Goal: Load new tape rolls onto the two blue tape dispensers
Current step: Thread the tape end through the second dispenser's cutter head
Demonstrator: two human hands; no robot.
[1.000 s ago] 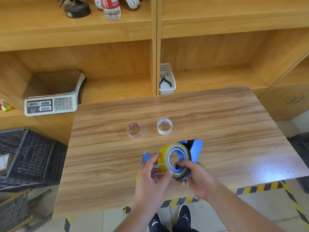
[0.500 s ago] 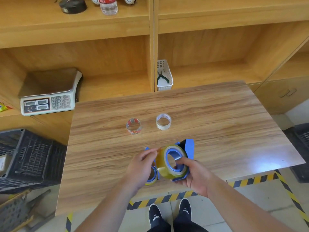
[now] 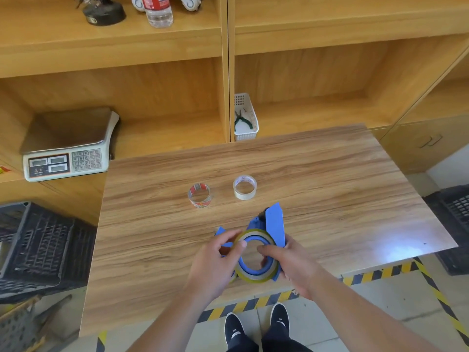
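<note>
The left hand is seen at the near edge of a wooden table, thumb and fingers pinched on the left rim of a yellowish tape roll. The roll is seated around the blue hub of a blue tape dispenser, apparently so the tape end can be found and drawn forward. Behind and beneath this hand, part of a second blue dispenser is glimpsed, with a sliver of yellow below it; whether it is loaded cannot be told. To the right, the first dispenser is gripped by the right hand, fingers closed round its body and thumb laid on the roll's inner edge, seemingly to steady it. Farther back, well apart from the hands, two empty tape cores are stood: a red-printed core at left, a white core at right.
</note>
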